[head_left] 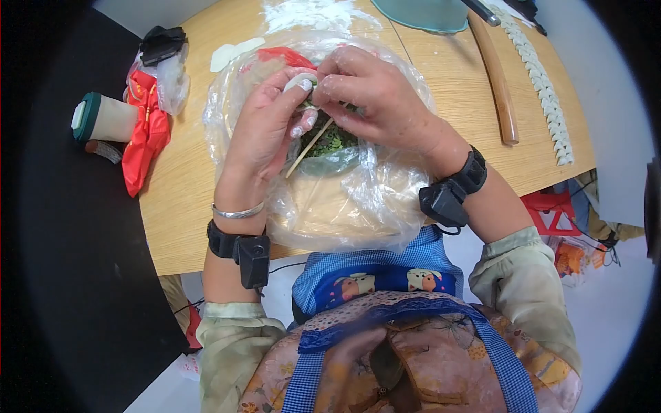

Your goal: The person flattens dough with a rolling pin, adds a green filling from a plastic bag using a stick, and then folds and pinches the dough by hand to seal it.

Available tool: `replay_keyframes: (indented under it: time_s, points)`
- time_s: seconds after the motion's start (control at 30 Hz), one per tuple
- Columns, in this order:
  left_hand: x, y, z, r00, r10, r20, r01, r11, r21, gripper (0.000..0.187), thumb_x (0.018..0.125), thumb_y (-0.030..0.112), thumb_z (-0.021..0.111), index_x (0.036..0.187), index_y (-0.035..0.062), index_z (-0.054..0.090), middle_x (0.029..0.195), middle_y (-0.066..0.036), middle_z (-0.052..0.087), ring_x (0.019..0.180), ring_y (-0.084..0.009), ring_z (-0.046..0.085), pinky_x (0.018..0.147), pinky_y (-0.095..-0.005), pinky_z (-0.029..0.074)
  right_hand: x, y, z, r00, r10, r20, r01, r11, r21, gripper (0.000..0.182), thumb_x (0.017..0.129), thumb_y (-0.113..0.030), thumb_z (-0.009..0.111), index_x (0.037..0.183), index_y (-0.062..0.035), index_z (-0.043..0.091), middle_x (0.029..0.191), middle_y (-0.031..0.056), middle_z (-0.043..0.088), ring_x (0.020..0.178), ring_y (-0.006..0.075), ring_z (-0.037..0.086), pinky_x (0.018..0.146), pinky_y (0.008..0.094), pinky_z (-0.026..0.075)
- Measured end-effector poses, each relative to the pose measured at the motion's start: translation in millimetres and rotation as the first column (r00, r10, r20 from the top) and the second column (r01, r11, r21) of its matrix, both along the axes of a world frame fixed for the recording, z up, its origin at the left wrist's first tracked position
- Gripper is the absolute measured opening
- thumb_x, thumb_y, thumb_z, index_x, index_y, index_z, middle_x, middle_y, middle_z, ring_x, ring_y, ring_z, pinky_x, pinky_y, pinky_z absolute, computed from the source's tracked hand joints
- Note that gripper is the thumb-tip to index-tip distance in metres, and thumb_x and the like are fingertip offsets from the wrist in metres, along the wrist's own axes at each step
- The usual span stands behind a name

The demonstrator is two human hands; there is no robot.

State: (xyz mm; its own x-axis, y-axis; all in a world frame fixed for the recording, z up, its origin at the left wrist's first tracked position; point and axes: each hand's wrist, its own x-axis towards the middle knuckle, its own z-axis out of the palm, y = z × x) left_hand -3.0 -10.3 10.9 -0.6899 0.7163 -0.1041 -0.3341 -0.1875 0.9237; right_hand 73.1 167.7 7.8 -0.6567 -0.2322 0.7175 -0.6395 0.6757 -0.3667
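Note:
A white dough wrapper (298, 81) with a bit of green filling at its edge rests in my left hand (261, 124), the thumb over it and the fingers curled beneath. My right hand (375, 100) is closed in a pinch at the wrapper's right edge. Its fingertips partly cover the dumpling. Chopped green filling (336, 141) lies below both hands inside a clear plastic bag (385, 196). A thin wooden stick like a chopstick (308, 153) slants over the filling, its upper end running under my right hand.
Flat dough wrappers (234, 54) and spread flour (317, 15) lie at the back. To the right are a rolling pin (497, 89), a long row of folded dumplings (540, 82) and a teal board (423, 15). A lidded cup (110, 117) and a red bag (146, 131) sit left.

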Motion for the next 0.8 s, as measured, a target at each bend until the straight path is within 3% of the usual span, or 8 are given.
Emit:
replay_keyframes:
  time_s: [0.17,0.27,0.33,0.43,0.57,0.63,0.8]
  points:
    - [4.2,1.6,4.2,0.994,0.08,0.08,-0.08,0.997,0.003,0.023,0.103,0.018,0.051,0.115,0.0013,0.062,0.096,-0.001,0.063,0.068,-0.0056,0.052,0.056,-0.0188,0.04,-2.0,2.5,-1.1,1.0,0.004,0.012,-0.003,0.999,-0.052,0.013,0.078,-0.008,0.073,0.089,-0.0074,0.067,0.091,0.0082,0.064,0.088,0.0311,0.062,0.077,0.0411,0.051]
    - [-3.4,-3.3,-1.7,0.997,0.006,0.071,-0.007,1.0,0.014,0.025,0.103,0.017,0.048,0.117,-0.0005,0.06,0.096,-0.004,0.065,0.07,-0.0072,0.057,0.06,-0.021,0.046,-2.3,3.5,-1.5,1.0,0.001,0.017,0.0,0.998,-0.064,0.013,0.078,-0.008,0.073,0.09,-0.0067,0.068,0.089,0.0085,0.064,0.088,0.031,0.062,0.076,0.0407,0.051]
    - [-4.4,-3.1,2.0,0.986,-0.164,0.015,0.163,0.986,0.017,0.026,0.102,0.013,0.049,0.12,-0.0029,0.06,0.093,-0.003,0.064,0.069,-0.0075,0.057,0.06,-0.0215,0.046,-2.3,3.8,-1.8,1.0,-0.006,0.018,0.007,0.997,-0.073,0.012,0.079,-0.009,0.073,0.09,-0.0064,0.068,0.088,0.0088,0.065,0.088,0.0311,0.062,0.076,0.0406,0.051]
    - [1.4,-2.2,2.4,0.992,-0.121,-0.036,0.12,0.992,-0.023,0.026,0.102,0.013,0.051,0.121,-0.0027,0.059,0.096,-0.002,0.062,0.068,-0.0066,0.052,0.057,-0.0199,0.04,-2.4,5.7,-2.4,0.999,-0.021,0.026,0.022,0.998,-0.058,0.012,0.08,-0.008,0.072,0.091,-0.0056,0.068,0.089,0.0094,0.066,0.088,0.0314,0.063,0.077,0.0405,0.051]
    - [-0.6,-2.7,-1.7,0.985,-0.169,-0.034,0.168,0.986,-0.007,0.024,0.102,0.013,0.053,0.121,-0.0013,0.058,0.095,-0.001,0.061,0.068,-0.0064,0.052,0.057,-0.0195,0.04,-1.8,6.1,-3.2,0.999,-0.03,0.044,0.032,0.998,-0.049,0.013,0.081,-0.009,0.071,0.092,-0.0051,0.069,0.09,0.0108,0.068,0.087,0.0319,0.064,0.077,0.0404,0.052]
    - [1.6,-2.0,-3.3,0.994,-0.099,-0.054,0.096,0.994,-0.058,0.024,0.102,0.011,0.05,0.12,-0.0032,0.058,0.085,-0.004,0.063,0.067,-0.0074,0.058,0.058,-0.0195,0.044,-1.0,5.7,-3.8,0.996,-0.037,0.076,0.042,0.997,-0.064,0.013,0.081,-0.009,0.071,0.093,-0.0051,0.069,0.09,0.0112,0.069,0.087,0.032,0.065,0.078,0.0404,0.052]
    - [1.2,-0.8,-1.7,0.991,-0.114,-0.068,0.109,0.991,-0.077,0.021,0.102,0.013,0.053,0.115,-0.0025,0.059,0.081,-0.005,0.063,0.066,-0.0081,0.058,0.057,-0.0199,0.044,-0.2,4.3,-5.8,0.982,-0.039,0.182,0.071,0.982,-0.175,0.012,0.084,-0.01,0.071,0.094,-0.0044,0.069,0.085,0.0128,0.068,0.077,0.0283,0.067,0.069,0.0372,0.053]
